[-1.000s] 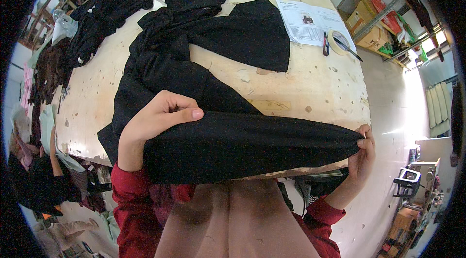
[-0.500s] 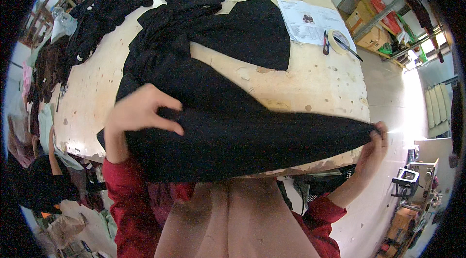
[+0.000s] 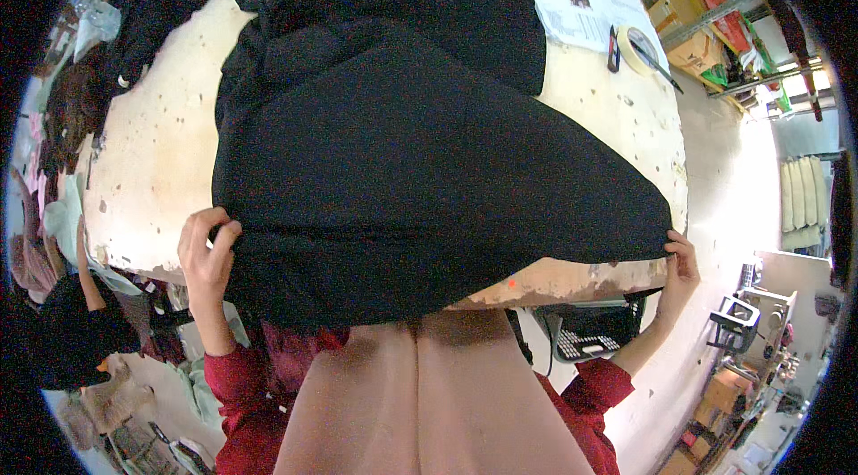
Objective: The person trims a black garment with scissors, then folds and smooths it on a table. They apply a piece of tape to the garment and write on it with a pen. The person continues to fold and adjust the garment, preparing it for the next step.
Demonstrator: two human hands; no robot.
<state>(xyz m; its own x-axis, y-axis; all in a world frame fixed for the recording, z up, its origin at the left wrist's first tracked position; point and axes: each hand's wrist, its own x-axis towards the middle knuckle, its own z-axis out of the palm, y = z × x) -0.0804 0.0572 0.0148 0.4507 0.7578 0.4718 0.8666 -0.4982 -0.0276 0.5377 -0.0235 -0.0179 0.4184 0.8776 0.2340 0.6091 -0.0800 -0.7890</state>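
A black knit garment (image 3: 402, 171) lies spread over the near part of the pale table, its lower edge hanging over the front toward my lap. At its left edge my left hand (image 3: 206, 253) is closed, thumb and fingers curled on the cloth. Out at the right corner of the cloth my right hand (image 3: 681, 262) pinches the edge between thumb and fingers, close to the table's right side. Toward the far side the fabric is bunched in folds, and one sleeve-like part stretches to the right.
The worn table (image 3: 147, 198) has chipped edges. At the back right lie a printed sheet (image 3: 585, 6), a tape roll (image 3: 636, 50) and a cutter knife (image 3: 614, 48). More dark garments (image 3: 179, 1) are heaped at the far left. Another person's arm (image 3: 89, 277) shows at left. Shelving stands right.
The near black cloth has been opened out from a narrow folded strip into a broad flat panel. My left hand has moved down and left and closed on its edge; my right hand dropped slightly.
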